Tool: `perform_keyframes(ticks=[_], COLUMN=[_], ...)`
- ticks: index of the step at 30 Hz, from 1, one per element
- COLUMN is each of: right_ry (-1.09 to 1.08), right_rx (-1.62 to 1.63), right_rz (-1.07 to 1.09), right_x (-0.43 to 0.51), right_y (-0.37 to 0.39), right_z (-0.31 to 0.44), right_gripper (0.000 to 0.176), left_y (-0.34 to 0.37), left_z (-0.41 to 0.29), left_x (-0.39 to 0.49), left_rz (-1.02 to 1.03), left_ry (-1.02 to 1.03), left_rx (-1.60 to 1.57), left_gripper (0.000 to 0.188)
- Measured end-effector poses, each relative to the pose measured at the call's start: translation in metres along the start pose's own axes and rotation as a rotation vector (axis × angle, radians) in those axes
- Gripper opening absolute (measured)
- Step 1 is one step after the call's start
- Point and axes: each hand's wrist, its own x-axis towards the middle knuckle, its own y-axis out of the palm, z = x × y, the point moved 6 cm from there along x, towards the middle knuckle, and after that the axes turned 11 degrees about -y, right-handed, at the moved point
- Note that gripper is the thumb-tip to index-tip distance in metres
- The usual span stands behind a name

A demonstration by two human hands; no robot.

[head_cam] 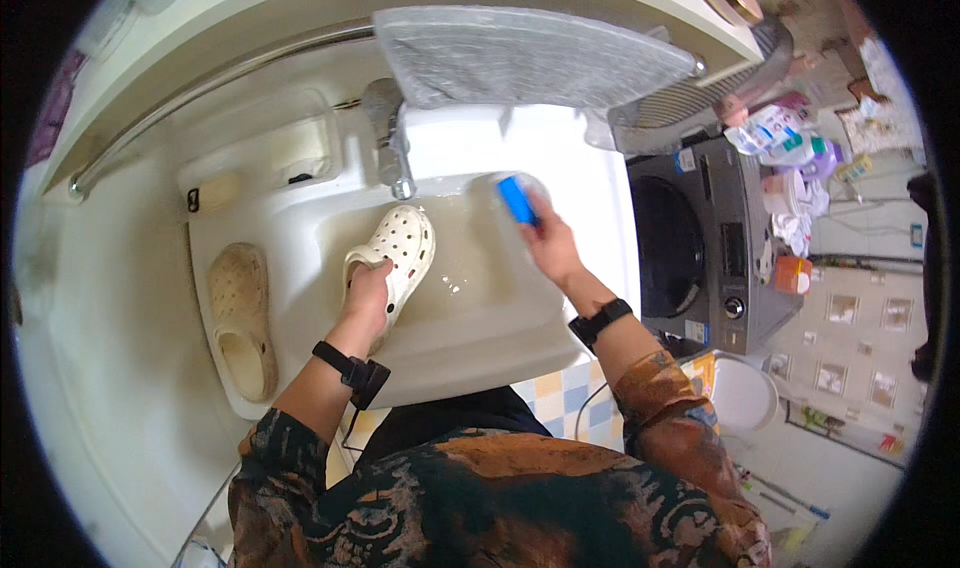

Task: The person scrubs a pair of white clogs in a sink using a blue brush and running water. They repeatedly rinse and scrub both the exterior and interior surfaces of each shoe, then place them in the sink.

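Observation:
My left hand (366, 296) grips a white foam clog (400, 239) by its opening, thumb on the outside and the other fingers hidden within. The clog's toe points away from me over the white washbasin (480, 354), which holds cloudy water (450, 257). Towards the basin's right side, my right hand (553, 244) holds a small blue block (517, 199); blur hides whether it is a brush or a sponge. The second clog (240, 290), smeared with brown dirt, lies on the ledge left of the bowl, its heel towards me.
A chrome faucet (391, 148) rises behind the bowl. Above it, a grey towel (525, 58) hangs from a metal rail (202, 95). A bar of soap (217, 193) rests at the back left. To the right stands a grey washing machine (720, 253) with bottles (780, 133) on top.

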Motion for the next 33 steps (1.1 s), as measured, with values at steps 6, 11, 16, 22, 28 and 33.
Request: perform_keyframes(ticks=[6, 11, 16, 22, 28, 33], right_ry=[0.222, -0.013, 0.271, 0.029, -0.046, -0.042], right_rx=[-0.112, -0.176, -0.343, 0.099, 0.494, 0.320], right_rz=[-0.603, 0.032, 0.281, 0.449, 0.062, -0.048], right_x=[0.016, 0.018, -0.019, -0.037, -0.033, -0.054], right_y=[-0.041, 0.059, 0.116, 0.166, 0.039, -0.069], right_z=[-0.011, 0.019, -0.010, -0.001, 0.001, 0.014], right_gripper=[0.060, 0.058, 0.066, 0.064, 0.065, 0.067], left_y=[-0.018, -0.022, -0.027, -0.028, -0.034, -0.026], left_z=[-0.003, -0.004, -0.008, -0.006, 0.001, 0.003], left_x=[0.005, 0.005, -0.001, 0.001, 0.017, 0.022], left_rz=[-0.112, -0.136, -0.183, -0.119, -0.137, -0.086], left_ry=[0.043, 0.051, 0.060, 0.075, 0.099, 0.170], left_rx=[0.120, 0.024, 0.071, 0.006, 0.134, 0.173], left_gripper=[0.048, 0.047, 0.046, 0.049, 0.042, 0.043])
